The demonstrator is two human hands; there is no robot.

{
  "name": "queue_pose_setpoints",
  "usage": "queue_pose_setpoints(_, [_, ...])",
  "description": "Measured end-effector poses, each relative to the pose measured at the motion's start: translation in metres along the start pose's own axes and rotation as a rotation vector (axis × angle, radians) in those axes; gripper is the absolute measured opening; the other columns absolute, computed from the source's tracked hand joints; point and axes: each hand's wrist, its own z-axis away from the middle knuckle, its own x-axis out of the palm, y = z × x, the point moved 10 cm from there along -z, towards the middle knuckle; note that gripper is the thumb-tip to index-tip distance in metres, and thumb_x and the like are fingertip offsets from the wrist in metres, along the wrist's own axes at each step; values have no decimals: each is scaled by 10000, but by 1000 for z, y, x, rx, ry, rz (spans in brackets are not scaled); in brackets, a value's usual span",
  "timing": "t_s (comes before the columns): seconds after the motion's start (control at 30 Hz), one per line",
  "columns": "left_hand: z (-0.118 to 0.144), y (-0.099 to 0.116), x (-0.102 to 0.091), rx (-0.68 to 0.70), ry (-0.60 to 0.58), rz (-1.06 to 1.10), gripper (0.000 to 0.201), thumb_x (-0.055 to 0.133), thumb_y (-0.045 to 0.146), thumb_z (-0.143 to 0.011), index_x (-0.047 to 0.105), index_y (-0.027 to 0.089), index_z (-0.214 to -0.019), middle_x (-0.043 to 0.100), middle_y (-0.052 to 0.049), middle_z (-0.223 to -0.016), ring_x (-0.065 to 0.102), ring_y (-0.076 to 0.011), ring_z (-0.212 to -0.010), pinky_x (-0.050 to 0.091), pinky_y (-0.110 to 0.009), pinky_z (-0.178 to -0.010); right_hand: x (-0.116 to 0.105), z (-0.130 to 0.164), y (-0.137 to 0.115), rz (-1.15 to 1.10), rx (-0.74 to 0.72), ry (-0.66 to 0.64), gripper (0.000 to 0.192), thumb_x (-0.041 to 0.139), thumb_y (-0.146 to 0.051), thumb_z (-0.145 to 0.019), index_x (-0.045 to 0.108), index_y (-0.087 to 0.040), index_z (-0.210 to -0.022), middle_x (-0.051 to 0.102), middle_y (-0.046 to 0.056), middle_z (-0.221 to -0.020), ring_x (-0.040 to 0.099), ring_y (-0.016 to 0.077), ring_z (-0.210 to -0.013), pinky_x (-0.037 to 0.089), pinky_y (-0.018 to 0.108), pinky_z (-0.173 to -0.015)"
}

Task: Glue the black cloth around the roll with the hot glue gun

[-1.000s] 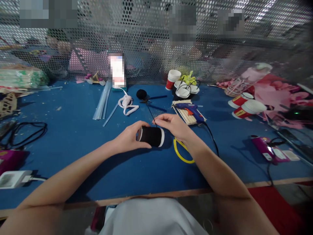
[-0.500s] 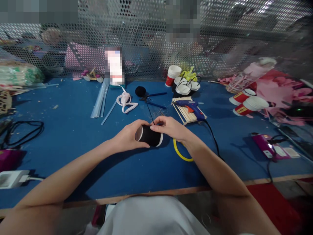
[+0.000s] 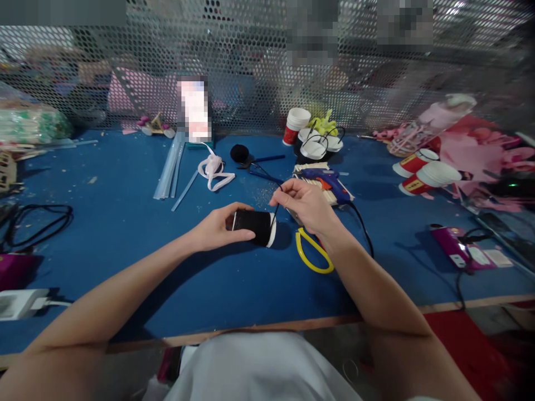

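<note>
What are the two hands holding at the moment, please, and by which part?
The left hand grips the black cup by its side. The right hand pinches a thin black strand near its upper end.

One black cup (image 3: 254,226), one glue gun (image 3: 326,181) (blue).

Blue glue gun (image 3: 328,181) on wooden sticks (image 3: 310,170), yellow-handled scissors (image 3: 311,253), red paper cups (image 3: 420,177)

A blue table top (image 3: 125,250) with a wooden front edge (image 3: 292,323) filled the view. At twelve o'clock a perforated metal screen (image 3: 251,55) stood along its far side, with dim shapes blurred behind it. At five o'clock lay a red floor (image 3: 468,345). Light glinted at one o'clock.
</note>
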Motion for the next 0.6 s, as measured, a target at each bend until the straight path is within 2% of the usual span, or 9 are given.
queue_pose_setpoints(0.17, [1,3,3,12,-31,3,533,667,432,-721,481,167,-1145,595,-42,-937,579,-156,-782,487,-277,-694,-7,-1,-7,113,-59,56,222,650,-388,-730,577,-181,-704,643,4,-683,479,74,-515,342,215,-462])
queue_pose_setpoints(0.37, [3,8,7,42,-64,-18,537,683,404,-714,482,164,-1150,586,-45,-964,574,-156,-805,489,-274,-712,-4,-1,-5,221,-71,34,265,615,-434,-752,575,-177,-703,636,9,-684,466,74,-516,330,220,-467])
queue_pose_setpoints(0.6, [5,20,2,173,4,-80,548,713,363,-695,484,166,-1153,576,-75,-1079,579,-189,-919,483,-307,-812,-1,-3,2,245,-91,14,295,608,-457,-751,538,-182,-673,627,15,-662,503,102,-564,381,245,-537])
